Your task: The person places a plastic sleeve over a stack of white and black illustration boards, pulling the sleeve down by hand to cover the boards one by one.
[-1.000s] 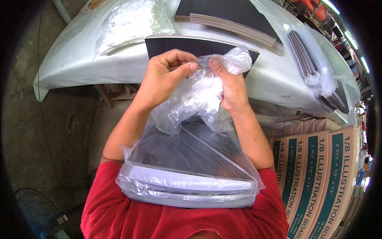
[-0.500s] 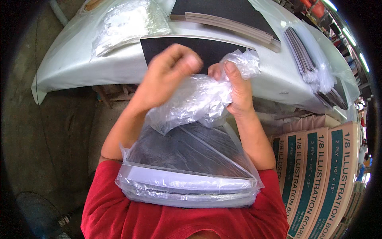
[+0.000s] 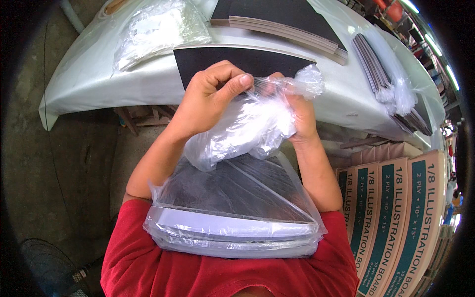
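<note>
Left hand (image 3: 208, 99) was clenched on the gathered neck of a clear plastic bag (image 3: 237, 198), thumb pressed over the film near the top of the bunch. Right hand (image 3: 297, 111) gripped the same bunched neck from the right side, fingers wrapped in the plastic, a crumpled tuft of film sticking out above it. Both hands met at the neck, held up above the near edge of the counter (image 3: 99, 84).

Below the hands the bag widened and hung down to the person's chest, against a red shirt (image 3: 148, 267). Inside lay a stack of flat boards (image 3: 232, 230), dark on the upper face, pale at the edges; the stack filled the bottom of the bag, held near the body and tilted toward the camera.

Beyond the hands, on the white-covered counter: one black board (image 3: 237, 59) lying flat just behind the knuckles; a taller pile of dark boards (image 3: 282, 22) farther off; a heap of clear bags (image 3: 158, 29) at far left; more bagged boards (image 3: 386, 74) at far right. Right of the person, cardboard boxes (image 3: 396, 208) with green and white faces stood on end. A fan (image 3: 44, 267) sat on the floor at near left.
</note>
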### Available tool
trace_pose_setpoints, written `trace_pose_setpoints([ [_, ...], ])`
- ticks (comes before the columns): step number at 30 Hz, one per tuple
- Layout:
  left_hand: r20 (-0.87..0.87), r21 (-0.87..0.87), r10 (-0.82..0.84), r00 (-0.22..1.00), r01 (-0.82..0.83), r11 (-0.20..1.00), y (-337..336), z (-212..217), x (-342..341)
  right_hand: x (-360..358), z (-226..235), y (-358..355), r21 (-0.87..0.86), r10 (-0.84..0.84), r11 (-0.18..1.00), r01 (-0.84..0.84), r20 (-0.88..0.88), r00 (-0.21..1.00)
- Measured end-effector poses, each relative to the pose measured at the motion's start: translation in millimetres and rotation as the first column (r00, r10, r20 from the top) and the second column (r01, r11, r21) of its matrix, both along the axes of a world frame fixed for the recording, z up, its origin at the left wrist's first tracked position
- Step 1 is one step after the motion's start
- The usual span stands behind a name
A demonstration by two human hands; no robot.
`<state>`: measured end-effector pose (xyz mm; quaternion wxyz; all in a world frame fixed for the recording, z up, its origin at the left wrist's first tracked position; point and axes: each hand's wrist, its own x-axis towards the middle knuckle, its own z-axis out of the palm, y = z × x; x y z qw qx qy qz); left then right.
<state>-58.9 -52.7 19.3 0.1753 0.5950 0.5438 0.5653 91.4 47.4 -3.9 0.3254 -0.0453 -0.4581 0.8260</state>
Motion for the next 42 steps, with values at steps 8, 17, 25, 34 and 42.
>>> trace_pose_setpoints([
  [8, 0.529, -0.249, -0.243, 0.813, 0.423, 0.871, -21.7, -5.5, -2.7, 41.0, -17.2, 33.0, -0.009, 0.056, 0.998, -0.057, -0.071, 0.996],
  [17, 0.216, -0.459, -0.522, 0.825, 0.558, 0.691, -44.1, -32.9, -27.2, 96.0, -8.8, 48.8, 0.120, 0.041, 0.991, -0.057, 0.128, 0.991],
  [25, 0.924, -0.117, -0.036, 0.381, 0.371, 0.921, -35.6, -46.3, -44.9, 113.6, -52.8, 43.7, 0.238, 0.197, 0.919, -0.316, 0.416, 0.888],
  [34, 0.878, 0.368, -0.449, 0.167, 0.365, 0.855, -54.2, -24.4, -34.4, 51.3, -32.5, 25.3, 0.337, -0.575, 0.818, 0.466, 0.499, 0.649],
  [42, -0.423, 0.189, 0.565, 0.708, -0.541, 0.819, -26.5, -23.7, -82.1, 17.7, 15.9, 33.9, 0.937, -0.893, -0.277, 0.214, -0.333, 0.302],
])
